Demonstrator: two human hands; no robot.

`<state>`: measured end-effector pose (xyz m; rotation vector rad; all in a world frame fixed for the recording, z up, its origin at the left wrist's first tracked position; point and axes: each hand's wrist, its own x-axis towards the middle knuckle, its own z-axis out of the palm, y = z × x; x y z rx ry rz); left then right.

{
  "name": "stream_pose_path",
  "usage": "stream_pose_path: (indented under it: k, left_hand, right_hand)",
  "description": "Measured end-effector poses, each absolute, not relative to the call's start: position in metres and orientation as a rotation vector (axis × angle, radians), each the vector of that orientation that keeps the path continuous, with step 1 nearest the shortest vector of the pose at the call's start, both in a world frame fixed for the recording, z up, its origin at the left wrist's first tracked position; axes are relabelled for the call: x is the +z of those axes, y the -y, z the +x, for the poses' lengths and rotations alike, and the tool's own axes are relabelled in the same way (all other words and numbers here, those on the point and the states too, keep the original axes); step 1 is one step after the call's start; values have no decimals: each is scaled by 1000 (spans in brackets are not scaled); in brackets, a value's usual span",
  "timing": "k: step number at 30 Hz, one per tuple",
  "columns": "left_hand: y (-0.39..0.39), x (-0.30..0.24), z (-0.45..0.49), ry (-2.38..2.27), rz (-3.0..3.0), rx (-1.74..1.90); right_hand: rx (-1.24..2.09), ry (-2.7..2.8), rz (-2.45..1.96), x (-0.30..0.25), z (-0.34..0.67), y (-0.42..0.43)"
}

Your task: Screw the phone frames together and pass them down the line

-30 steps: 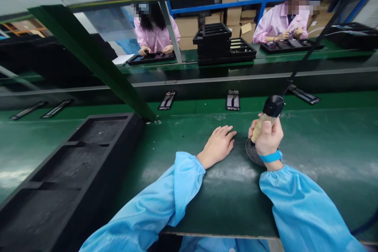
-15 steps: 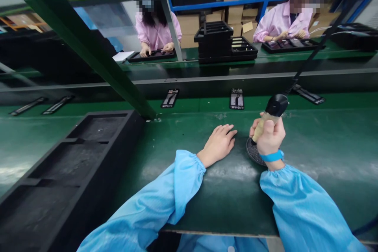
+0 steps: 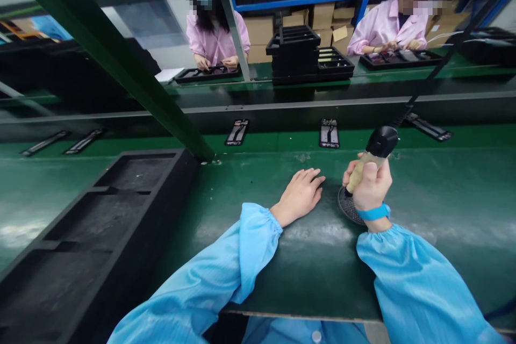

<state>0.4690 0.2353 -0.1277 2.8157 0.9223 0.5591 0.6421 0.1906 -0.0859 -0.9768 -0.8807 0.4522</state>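
Black walls enclose the long tray (image 3: 159, 226) at my left, where three compartments show in a row, their scuffed floors marked with pale dust; the near end runs out of view. Two co-workers sit across from me: one in a pink coat (image 3: 221, 43) works over one shallow black tray (image 3: 209, 79), and the other (image 3: 373, 35) bends to a second dark tray (image 3: 403, 65); each holds flat dark pieces, too small for me to count. Between them rises one stack of black trays (image 3: 293, 67), with pale strips in the slots of the side tray (image 3: 336, 71). Five phone frames (image 3: 329, 133) lie spaced along the far edge of my green table (image 3: 314, 274): two left of the slanting green post (image 3: 129, 72), three right of it, the last just beyond my tool. That one tool (image 3: 373, 153), black-capped with a cream grip, is in my right hand (image 3: 373, 187), fingers wrapped around it; it leans, lower end down, over one round mesh pad (image 3: 349, 208), though I cannot tell whether they touch. My left hand (image 3: 298, 196) lies palm down on the tabletop, fingers loosely extended. One blue band (image 3: 374, 212) circles my right wrist.
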Motion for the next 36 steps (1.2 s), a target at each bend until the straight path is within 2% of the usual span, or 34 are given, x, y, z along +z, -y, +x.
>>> stream_pose_path:
  k: [9,13,21,26,31,36]
  left_hand:
    - [-233,-129,468,-900,2784,590]
    - [-255,-128,464,-901,2630,614]
    - [-381,-91,378,-1769,2355,527]
    - [-411,-79,349,-2084,2190,432]
    - [-386,-67,373,-1948,2351,324]
    - [-279,-69,404,-1743,2552,245]
  right_hand:
    - [449,895,-960,-86,642,-190]
    - [421,883,-957,-86,642,-190]
    - [453,831,-1001,-89,643,-189]
    - [496,802,-1017,-90,643,-189]
    - [493,799,-1011,-91,643,-189]
    - [464,823,-987,-91,643,-190]
